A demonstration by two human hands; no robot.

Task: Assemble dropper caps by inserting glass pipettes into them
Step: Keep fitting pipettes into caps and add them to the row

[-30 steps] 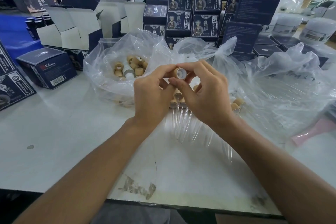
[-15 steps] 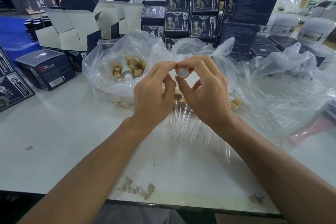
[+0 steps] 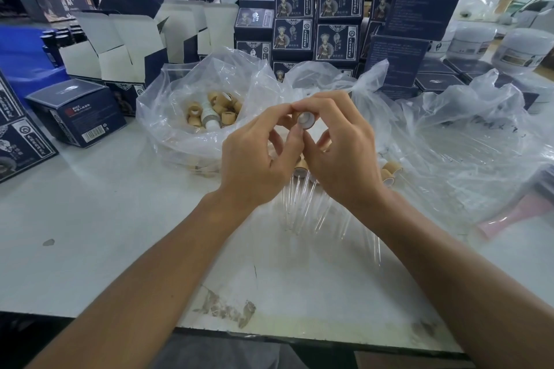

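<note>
Both hands meet above the middle of the table on one tan dropper cap (image 3: 305, 120), its white open end turned toward me. My right hand (image 3: 338, 153) pinches the cap between thumb and fingers. My left hand (image 3: 254, 159) pinches it from the left with thumb and forefinger. Below the hands lie several assembled caps (image 3: 300, 167) with glass pipettes (image 3: 295, 204) fanned out toward me on the table. A clear bag (image 3: 168, 117) behind holds several loose tan caps (image 3: 195, 115). No pipette shows in the held cap.
Dark blue printed boxes (image 3: 338, 24) are stacked along the back, with open white-flapped cartons (image 3: 120, 39) at left. A crumpled clear plastic bag (image 3: 467, 141) covers the right side. White jars (image 3: 521, 51) stand far right. A pink object (image 3: 515, 216) lies at right. The table edge (image 3: 269, 335) is near me.
The cap has turned in my fingers so its white open end faces me more fully, and both hands have shifted slightly right. The rest of the table is unchanged.
</note>
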